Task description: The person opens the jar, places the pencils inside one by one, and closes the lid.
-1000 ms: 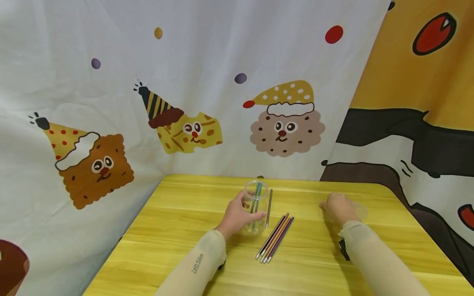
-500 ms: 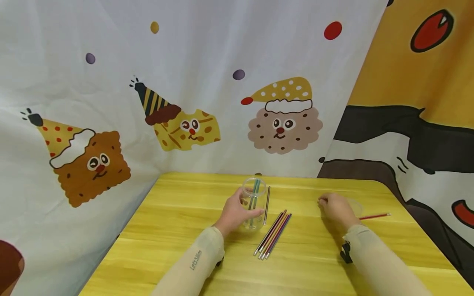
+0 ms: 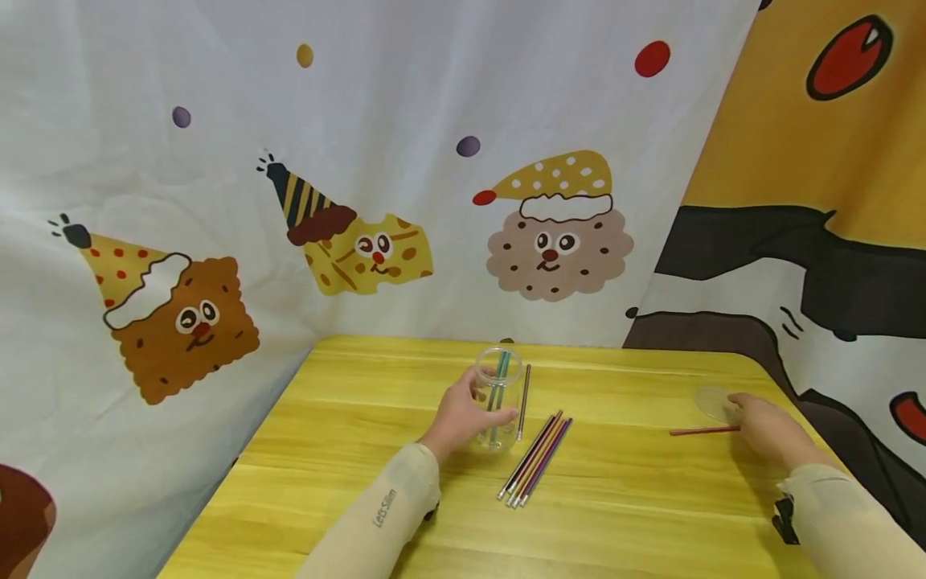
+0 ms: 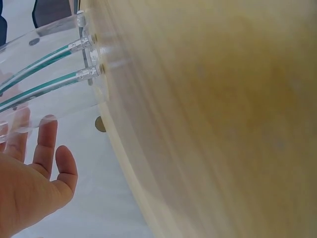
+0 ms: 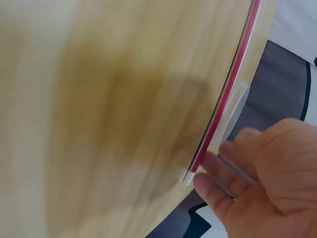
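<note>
On the table, my left hand (image 3: pixel 463 418) grips a clear jar (image 3: pixel 510 422) round its side. Two teal pencils (image 4: pixel 47 89) lean inside it, eraser ends down at the jar's bottom in the left wrist view. My right hand (image 3: pixel 774 434) is over at the right of the table, by the eraser end of a red pencil (image 5: pixel 225 94). Its fingertips are close beside that end, with the pencil not between them; I cannot tell whether they touch. A round clear lid (image 3: pixel 712 404) lies just behind the red pencil.
Several pencils (image 3: pixel 535 458) lie in a loose bundle in front of the jar, to its right. A single dark pencil (image 3: pixel 524 402) lies right beside the jar. The yellow wooden table (image 3: pixel 347 402) ends at a patterned curtain (image 3: pixel 448 314).
My right hand has moved right, from left of the red pencil to its eraser end, uncovering the pencil's other end and more of the lid. My left hand stays on the jar.
</note>
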{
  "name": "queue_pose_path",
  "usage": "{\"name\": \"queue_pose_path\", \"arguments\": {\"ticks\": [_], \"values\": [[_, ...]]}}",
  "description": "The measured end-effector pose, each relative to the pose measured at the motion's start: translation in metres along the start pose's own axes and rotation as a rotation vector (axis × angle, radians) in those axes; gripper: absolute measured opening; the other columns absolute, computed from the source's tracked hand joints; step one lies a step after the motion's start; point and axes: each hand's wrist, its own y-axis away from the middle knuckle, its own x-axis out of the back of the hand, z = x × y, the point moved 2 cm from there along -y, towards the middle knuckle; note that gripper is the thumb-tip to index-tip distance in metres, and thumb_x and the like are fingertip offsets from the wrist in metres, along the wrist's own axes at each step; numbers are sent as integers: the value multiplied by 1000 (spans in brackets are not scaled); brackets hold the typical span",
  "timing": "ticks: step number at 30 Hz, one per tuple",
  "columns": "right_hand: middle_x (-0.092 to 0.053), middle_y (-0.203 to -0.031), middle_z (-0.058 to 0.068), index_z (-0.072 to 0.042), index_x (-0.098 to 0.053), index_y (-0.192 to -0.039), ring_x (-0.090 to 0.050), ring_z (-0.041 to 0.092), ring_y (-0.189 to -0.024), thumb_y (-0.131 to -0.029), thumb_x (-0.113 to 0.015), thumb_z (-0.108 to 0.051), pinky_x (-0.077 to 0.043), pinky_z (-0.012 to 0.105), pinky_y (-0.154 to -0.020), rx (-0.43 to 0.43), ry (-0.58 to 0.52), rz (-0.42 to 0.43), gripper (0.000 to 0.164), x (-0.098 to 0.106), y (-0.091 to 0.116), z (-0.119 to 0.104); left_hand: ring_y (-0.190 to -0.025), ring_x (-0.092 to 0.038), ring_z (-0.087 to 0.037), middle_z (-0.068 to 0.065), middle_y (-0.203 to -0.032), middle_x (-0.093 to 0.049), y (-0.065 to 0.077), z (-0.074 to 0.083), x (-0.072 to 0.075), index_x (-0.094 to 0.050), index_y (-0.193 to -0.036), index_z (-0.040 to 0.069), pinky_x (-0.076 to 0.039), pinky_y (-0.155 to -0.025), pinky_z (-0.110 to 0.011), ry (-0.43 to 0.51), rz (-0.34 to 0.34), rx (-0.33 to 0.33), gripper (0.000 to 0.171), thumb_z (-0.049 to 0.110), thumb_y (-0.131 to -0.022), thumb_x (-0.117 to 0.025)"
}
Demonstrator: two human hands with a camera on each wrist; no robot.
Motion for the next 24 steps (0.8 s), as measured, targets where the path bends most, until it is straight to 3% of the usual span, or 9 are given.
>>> {"name": "queue_pose_path", "arguments": {"ticks": [4, 9, 14, 17, 19, 24], "values": [[-61, -130, 46, 16, -53, -140, -58, 67, -119, -102, -63, -6, -49, 74, -98, 76, -13, 4, 45, 0, 9, -11, -115, -57, -25, 0, -133, -63, 0, -1, 1, -57, -144, 31, -57, -84, -40, 5, 3, -6, 76, 48, -80, -94], [-68, -125, 37, 13, -59, -138, -67, 56, -112, -92, -83, -16, -55, 67, -92, 186, -53, 18, 60, -10, 13, -47, -115, -57, -25, 1, -132, -63, 1, -4, 4, -57, -144, 31, -57, -83, -40, 0, 14, -2, 76, 48, -81, -94], [-61, -141, 35, -1, -69, -137, -71, 47, -110, -92, -82, -9, -59, 60, -88, 286, -45, 111, 47, -26, 13, -95, -117, -57, -25, 2, -133, -63, 0, -3, 5, -56, -144, 33, -57, -86, -40, -12, 17, 0, 76, 50, -81, -94], [-60, -140, 32, -6, -70, -136, -74, 33, -94, -91, -81, -1, -62, 48, -78, 350, -21, 169, 47, -34, 13, -120, -117, -57, -25, 1, -134, -62, 0, -2, 4, -56, -145, 32, -57, -86, -41, -12, 10, -5, 77, 49, -81, -94], [-63, -136, 26, -6, -67, -140, -70, 22, -80, -92, -79, 3, -58, 38, -67, 374, -25, 172, 51, -38, 13, -135, -117, -57, -24, 1, -135, -62, 0, -1, 3, -56, -145, 32, -57, -86, -41, -12, 10, -4, 77, 49, -81, -94], [-64, -129, 18, -7, -60, -145, -71, 21, -85, -96, -76, -1, -56, 33, -65, 389, -68, 122, 53, -37, 14, -153, -117, -58, -25, -1, -135, -63, -1, -1, 3, -57, -144, 32, -58, -85, -41, -15, 18, -9, 75, 48, -80, -95]]}}
